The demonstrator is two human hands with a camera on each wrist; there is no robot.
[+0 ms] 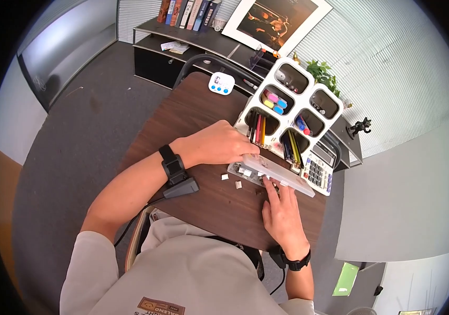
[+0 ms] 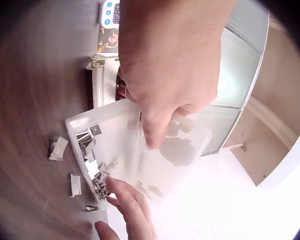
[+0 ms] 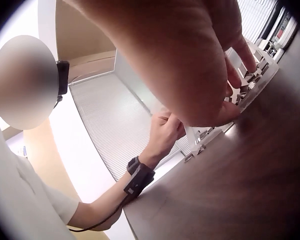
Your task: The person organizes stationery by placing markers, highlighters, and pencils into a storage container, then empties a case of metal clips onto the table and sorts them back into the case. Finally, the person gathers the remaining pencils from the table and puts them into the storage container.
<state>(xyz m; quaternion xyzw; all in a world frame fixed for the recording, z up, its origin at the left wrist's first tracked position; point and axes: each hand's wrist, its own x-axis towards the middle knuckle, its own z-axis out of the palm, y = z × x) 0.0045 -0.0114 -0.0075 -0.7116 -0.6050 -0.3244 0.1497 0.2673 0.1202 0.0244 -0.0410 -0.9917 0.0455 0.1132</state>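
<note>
A translucent plastic box [image 1: 245,175] stands on the dark wooden table with its lid [image 1: 279,170] raised. Inside lie small silvery and white pieces [image 2: 91,167]. My left hand [image 1: 223,144] grips the lid near its left end, one finger showing against the clear plastic in the left wrist view. Fingers of my right hand [image 1: 282,212] reach over the front wall and touch the pieces, spread apart in the right wrist view [image 3: 210,65]. Two small whitish pieces, one [image 1: 238,185] nearer the box and another [image 1: 225,177] to its left, lie on the table.
Behind the box stands a white organizer [image 1: 292,97] with pencils and highlighters. A calculator [image 1: 317,170] leans at its right. The white timer [image 1: 221,83] sits at the table's far left. Beyond are a dark cabinet, books [image 1: 188,13] and a framed picture [image 1: 274,23].
</note>
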